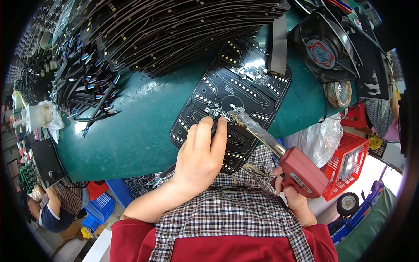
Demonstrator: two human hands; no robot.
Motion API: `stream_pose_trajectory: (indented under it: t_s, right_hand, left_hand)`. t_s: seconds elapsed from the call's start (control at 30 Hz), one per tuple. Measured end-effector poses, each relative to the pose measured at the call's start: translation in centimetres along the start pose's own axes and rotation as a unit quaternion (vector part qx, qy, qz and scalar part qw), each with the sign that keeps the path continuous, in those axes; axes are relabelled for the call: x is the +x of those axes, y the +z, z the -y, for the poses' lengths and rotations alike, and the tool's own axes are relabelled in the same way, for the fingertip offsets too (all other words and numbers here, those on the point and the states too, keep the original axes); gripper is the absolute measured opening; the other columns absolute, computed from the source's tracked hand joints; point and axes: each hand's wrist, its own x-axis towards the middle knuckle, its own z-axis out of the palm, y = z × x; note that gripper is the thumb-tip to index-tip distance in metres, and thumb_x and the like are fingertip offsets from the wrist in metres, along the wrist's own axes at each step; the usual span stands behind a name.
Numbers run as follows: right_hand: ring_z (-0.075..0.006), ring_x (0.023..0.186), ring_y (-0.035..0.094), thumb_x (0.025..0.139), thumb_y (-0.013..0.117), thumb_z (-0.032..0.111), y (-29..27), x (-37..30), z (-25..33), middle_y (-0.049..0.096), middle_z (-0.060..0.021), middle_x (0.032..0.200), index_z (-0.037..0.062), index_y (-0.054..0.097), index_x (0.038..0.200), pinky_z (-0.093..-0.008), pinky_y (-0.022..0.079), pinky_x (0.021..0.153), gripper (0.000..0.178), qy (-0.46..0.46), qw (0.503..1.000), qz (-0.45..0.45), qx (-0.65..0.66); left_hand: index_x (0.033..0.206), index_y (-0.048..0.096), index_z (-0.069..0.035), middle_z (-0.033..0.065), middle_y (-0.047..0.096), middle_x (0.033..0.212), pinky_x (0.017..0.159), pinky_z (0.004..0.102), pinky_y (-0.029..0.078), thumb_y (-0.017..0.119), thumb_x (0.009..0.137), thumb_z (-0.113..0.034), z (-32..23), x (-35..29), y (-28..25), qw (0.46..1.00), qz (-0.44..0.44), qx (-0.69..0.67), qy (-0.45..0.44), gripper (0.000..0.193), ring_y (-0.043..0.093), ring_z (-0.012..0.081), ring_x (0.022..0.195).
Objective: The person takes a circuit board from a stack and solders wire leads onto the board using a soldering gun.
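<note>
A black circuit board [248,94] with rows of small yellowish-white LEDs lies tilted across the table's near edge. My left hand [198,155] rests over its lower middle, fingertips pressed together near a cluster of small parts. A short black cable [168,171] passes beneath this hand, which appears to pinch it; its end at the fingertips is mostly hidden. My right hand [290,192] is closed around the handle of a dark red soldering gun [305,172]. The gun's metal shaft points up and left, its tip by the board's centre, close to my left fingertips.
Stacked black boards [174,35] fill the far side of the green table [131,144]. Cut black cables [87,83] with coloured wire ends lie at left. A metal bar [277,48] touches the board's far end. A fan [325,48] stands at right, above a red crate [347,163].
</note>
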Motion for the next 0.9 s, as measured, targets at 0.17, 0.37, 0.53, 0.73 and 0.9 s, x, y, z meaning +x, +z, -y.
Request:
stream_pose_trajectory:
  t_s: [0.17, 0.37, 0.53, 0.73, 0.9]
  right_hand:
    - [-0.0152, 0.081, 0.061, 0.074, 0.071, 0.018, -1.1, 0.0, -0.8, 0.064, -0.0133, 0.094, -0.0051, 0.053, 0.115, -0.0282, 0.047, 0.076, 0.051, -0.038, 0.993, 0.059, -0.092]
    - [-0.0246, 0.088, 0.063, 0.069, 0.071, 0.015, -1.5, -0.5, -2.0, 0.061, -0.0164, 0.103, -0.0038, 0.054, 0.114, -0.0321, 0.048, 0.082, 0.052, -0.012, 0.997, -0.007, -0.075]
    - [-0.0284, 0.088, 0.064, 0.066, 0.073, 0.016, -1.3, 0.3, -1.7, 0.06, -0.0178, 0.106, -0.0034, 0.056, 0.111, -0.0337, 0.049, 0.081, 0.052, -0.133, 0.954, 0.015, -0.267]
    - [-0.0251, 0.079, 0.063, 0.07, 0.071, 0.02, -0.9, -0.2, -1.0, 0.065, -0.0128, 0.089, -0.0045, 0.058, 0.108, -0.0341, 0.047, 0.081, 0.047, -0.026, 0.998, 0.004, -0.064]
    - [-0.0244, 0.078, 0.062, 0.074, 0.069, 0.022, -0.7, -0.1, -1.0, 0.065, -0.0097, 0.083, -0.0049, 0.057, 0.109, -0.0335, 0.044, 0.085, 0.045, -0.078, 0.986, 0.011, -0.144]
  left_hand:
    - [0.105, 0.058, 0.007, 0.0155, 0.05, 0.098, 0.06, 0.0244, 0.049, 0.057, 0.064, 0.0, 0.3, -0.5, 0.5, 0.999, -0.033, -0.026, 0.009, 0.041, 0.052, 0.0211, 0.074]
    - [0.104, 0.058, 0.007, 0.0154, 0.05, 0.097, 0.057, 0.0239, 0.048, 0.056, 0.065, -0.001, 0.0, -0.1, 0.2, 1.0, -0.02, -0.008, 0.017, 0.04, 0.052, 0.0204, 0.073]
    - [0.102, 0.058, 0.007, 0.0149, 0.052, 0.095, 0.054, 0.0218, 0.047, 0.056, 0.065, -0.003, -0.5, 0.1, -0.1, 0.999, -0.002, 0.041, 0.008, 0.039, 0.051, 0.019, 0.072]
    - [0.101, 0.059, 0.006, 0.0147, 0.052, 0.096, 0.054, 0.0218, 0.048, 0.056, 0.066, -0.003, -0.5, 0.0, -0.1, 0.999, 0.002, 0.045, -0.002, 0.037, 0.052, 0.0192, 0.072]
    - [0.103, 0.059, 0.004, 0.0145, 0.051, 0.097, 0.056, 0.0238, 0.049, 0.056, 0.066, -0.002, -0.1, -0.3, 0.1, 1.0, -0.012, 0.015, -0.002, 0.037, 0.053, 0.0208, 0.074]
